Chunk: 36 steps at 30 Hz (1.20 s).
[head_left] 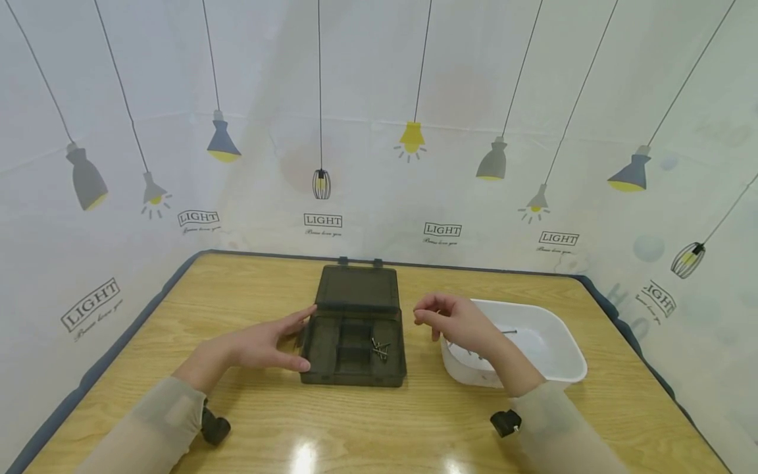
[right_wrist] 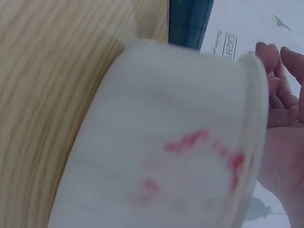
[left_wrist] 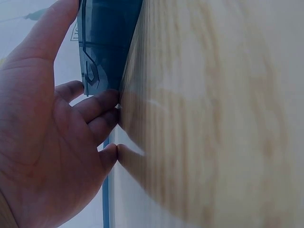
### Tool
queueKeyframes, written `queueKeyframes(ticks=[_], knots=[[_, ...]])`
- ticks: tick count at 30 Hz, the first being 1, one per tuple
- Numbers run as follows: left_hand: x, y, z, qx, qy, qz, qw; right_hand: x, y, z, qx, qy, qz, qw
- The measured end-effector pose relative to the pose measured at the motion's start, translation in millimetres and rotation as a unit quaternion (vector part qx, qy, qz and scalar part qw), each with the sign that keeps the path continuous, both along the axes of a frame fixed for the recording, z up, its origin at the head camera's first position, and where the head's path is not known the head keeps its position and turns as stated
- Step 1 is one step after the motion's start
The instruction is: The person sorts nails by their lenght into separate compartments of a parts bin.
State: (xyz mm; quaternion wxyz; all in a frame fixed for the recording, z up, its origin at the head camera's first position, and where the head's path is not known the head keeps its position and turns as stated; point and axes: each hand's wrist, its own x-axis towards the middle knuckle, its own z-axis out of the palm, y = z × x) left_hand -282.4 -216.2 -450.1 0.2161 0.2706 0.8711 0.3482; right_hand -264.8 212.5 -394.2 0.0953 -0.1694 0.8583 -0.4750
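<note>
Beige sleeves (head_left: 148, 421) nearest, over the bench (head_left: 367, 434). Left grip (head_left: 260, 343) spread wide, thumb and fingers touching a dark box (head_left: 321, 352) at its left. Screws (head_left: 381, 349) lie in its right compartment; lid (head_left: 358, 289) tipped back. Right grip (head_left: 457, 322) loosely curled, nothing visible in it, above a white tub (head_left: 551, 359). Printed backdrop (head_left: 367, 79) beyond.

Place: indoor, a table enclosure screened by printed sheeting; whether within a home, office or workshop cannot be told. Walls: pale, creased sheeting (head_left: 367, 66) at back and both sides, decorated with hanging lamps (head_left: 411, 137) and framed "LIGHT" lettering (head_left: 322, 220). Surface: one table (head_left: 249, 283), light wood grain, glossy, two bright reflections towards the front; dark blue edging (head_left: 503, 270). Hardware, of workbench kind: dark compartment box (head_left: 320, 352), lid open; white tub (head_left: 556, 342); small metal fasteners (head_left: 381, 349) in both.
</note>
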Motion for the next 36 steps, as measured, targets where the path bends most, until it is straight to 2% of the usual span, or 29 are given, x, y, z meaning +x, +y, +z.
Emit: queueKeyframes(ticks=[6, 10, 20, 26, 30, 36], knots=[[0.2, -0.3, 0.3, 0.001, 0.001, -0.004, 1.0000, 1.6, 32, 2.4, 0.008, -0.002, -0.026, 0.9996], [0.2, -0.2, -0.2, 0.000, 0.001, -0.005, 1.0000, 2.9, 55, -1.2, 0.026, -0.015, -0.043, 0.9986], [1.2, -0.2, 1.2, 0.001, 0.001, -0.006, 1.0000, 3.8, 110, -14.0, 0.096, -0.035, -0.047, 0.9936], [2.2, -0.2, 2.9, 0.000, 0.001, -0.005, 1.0000, 8.6, 128, -18.4, 0.130, -0.058, -0.030, 0.9894], [2.3, 0.0, 3.5, 0.001, 0.001, -0.005, 1.0000, 9.2, 133, -21.8, 0.134, -0.084, -0.020, 0.9871], [2.3, -0.4, 3.9, 0.000, 0.000, -0.005, 1.0000, 7.5, 136, -29.1, 0.148, -0.101, -0.035, 0.9832]])
